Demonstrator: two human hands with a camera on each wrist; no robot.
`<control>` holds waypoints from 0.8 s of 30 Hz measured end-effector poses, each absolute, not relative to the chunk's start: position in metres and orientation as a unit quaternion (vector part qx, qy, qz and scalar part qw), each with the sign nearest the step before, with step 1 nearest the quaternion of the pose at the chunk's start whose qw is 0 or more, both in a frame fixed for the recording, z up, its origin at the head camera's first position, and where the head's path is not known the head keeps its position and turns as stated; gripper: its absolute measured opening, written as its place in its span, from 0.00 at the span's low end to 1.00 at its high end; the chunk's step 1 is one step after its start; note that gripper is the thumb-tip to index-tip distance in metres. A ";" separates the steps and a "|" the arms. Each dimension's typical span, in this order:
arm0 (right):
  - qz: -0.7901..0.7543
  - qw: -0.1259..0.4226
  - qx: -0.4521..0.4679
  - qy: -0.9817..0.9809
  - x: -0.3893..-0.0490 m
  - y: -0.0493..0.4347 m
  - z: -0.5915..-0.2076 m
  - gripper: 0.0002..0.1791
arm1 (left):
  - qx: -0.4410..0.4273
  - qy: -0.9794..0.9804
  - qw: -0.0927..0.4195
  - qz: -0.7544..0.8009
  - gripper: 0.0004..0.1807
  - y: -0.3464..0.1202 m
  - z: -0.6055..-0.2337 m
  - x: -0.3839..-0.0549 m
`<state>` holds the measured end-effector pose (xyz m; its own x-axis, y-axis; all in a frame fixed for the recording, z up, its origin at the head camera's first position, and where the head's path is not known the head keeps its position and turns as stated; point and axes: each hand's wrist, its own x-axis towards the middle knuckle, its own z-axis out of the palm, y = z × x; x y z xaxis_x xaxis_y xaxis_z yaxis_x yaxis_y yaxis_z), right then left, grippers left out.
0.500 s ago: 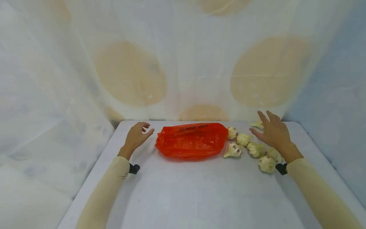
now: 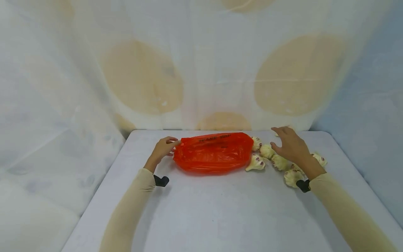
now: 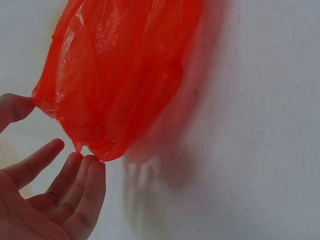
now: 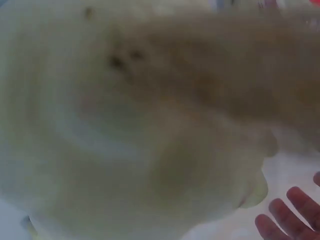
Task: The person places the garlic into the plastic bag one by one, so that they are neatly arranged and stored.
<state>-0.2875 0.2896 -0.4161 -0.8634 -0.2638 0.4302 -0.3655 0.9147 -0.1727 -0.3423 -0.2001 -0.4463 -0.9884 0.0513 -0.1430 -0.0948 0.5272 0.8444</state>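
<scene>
A red plastic bag point(image 2: 214, 155) with dark lettering lies puffed out on the white table. My left hand point(image 2: 162, 149) is at its left end, palm facing the bag. In the left wrist view the extended fingertips point(image 3: 95, 167) touch the bag's gathered end and the thumb is apart from the others at its edge. My right hand point(image 2: 290, 144) is over the garlic bulbs at the right, fingers spread and holding nothing. A garlic bulb point(image 2: 256, 162) lies against the bag's right end. In the right wrist view a blurred bulb point(image 4: 150, 190) fills most of the picture.
Several more garlic bulbs point(image 2: 279, 162) lie in a loose cluster right of the bag, one point(image 2: 319, 159) beyond my right wrist. A patterned cloth wall point(image 2: 217, 87) rises behind the table, with cloth at both sides. Bare white table point(image 2: 220, 210) lies in front.
My left hand has moved right and its fingertips have come up to the bag's left end. The right hand has shifted slightly left over the garlic, uncovering a bulb at the right.
</scene>
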 end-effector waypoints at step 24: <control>0.244 0.047 0.125 -0.961 -0.299 0.295 -0.452 0.30 | -0.044 0.819 0.082 0.566 0.26 -0.188 -0.472 -0.329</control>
